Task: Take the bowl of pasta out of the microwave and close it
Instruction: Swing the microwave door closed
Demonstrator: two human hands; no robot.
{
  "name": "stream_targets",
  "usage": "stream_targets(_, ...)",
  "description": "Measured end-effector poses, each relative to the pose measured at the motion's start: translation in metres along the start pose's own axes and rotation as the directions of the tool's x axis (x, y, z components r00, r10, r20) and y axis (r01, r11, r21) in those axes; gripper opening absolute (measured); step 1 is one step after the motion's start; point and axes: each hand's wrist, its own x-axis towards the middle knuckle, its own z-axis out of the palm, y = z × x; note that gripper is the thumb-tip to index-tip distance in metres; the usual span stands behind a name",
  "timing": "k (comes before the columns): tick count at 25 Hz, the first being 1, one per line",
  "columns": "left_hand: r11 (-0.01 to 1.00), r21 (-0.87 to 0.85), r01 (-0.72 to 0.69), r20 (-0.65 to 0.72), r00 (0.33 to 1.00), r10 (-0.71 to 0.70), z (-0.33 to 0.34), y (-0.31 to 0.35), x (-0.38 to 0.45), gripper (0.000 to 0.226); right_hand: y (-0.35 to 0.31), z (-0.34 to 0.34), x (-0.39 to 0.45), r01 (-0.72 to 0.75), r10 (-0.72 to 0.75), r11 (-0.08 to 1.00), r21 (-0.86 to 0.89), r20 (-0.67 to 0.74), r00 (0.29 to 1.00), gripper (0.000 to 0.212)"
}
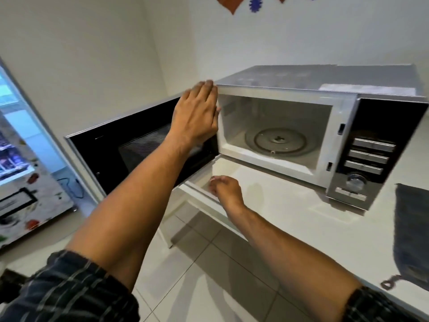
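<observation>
Microwave [290, 108] door [120, 147] open, L hand [197, 112] fingers flat on door, R hand [226, 190] fingers curled, maybe empty.

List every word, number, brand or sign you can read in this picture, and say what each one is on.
No text can be read anywhere in this picture.
Microwave control panel: its buttons and dial show no legible markings; blurred.
Glass-fronted cabinet on the left: printed patches on its front, too blurred to read.
Wall decorations: shapes only, no lettering.
</observation>
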Motion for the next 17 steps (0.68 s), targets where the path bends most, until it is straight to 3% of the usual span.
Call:
stream_targets(2,0.994,0.066,0.084,0.095,0.991,-0.09,0.003,-0.022,0.011,0.062,0.004,0.031,0.016,-0.122,0.117,0.991,0.058,0.088,0.989,0.017)
stream_targets(6,0.964,0.168,0.204,0.271,0.931,-0.245,0.013,-0.05,0.02,0.062,0.004,0.083,0.026,-0.249,0.243,0.969,0.01,0.188,0.952,0.037)
stream_targets(8,0.963,0.164,0.216,0.319,0.912,-0.259,0.017,-0.051,0.023,0.06,0.001,0.098,0.023,-0.309,0.295,0.949,0.059,0.179,0.939,0.035)
stream_targets(11,0.96,0.162,0.228,0.361,0.892,-0.272,0.017,-0.048,0.029,0.06,-0.006,0.111,0.023,-0.423,0.365,0.889,0.176,0.286,0.886,0.038)
stream_targets(17,0.955,0.142,0.259,0.482,0.825,-0.295,0.005,-0.042,0.036,0.066,-0.002,0.109,0.014,-0.393,0.347,0.902,0.181,0.238,0.907,0.045)
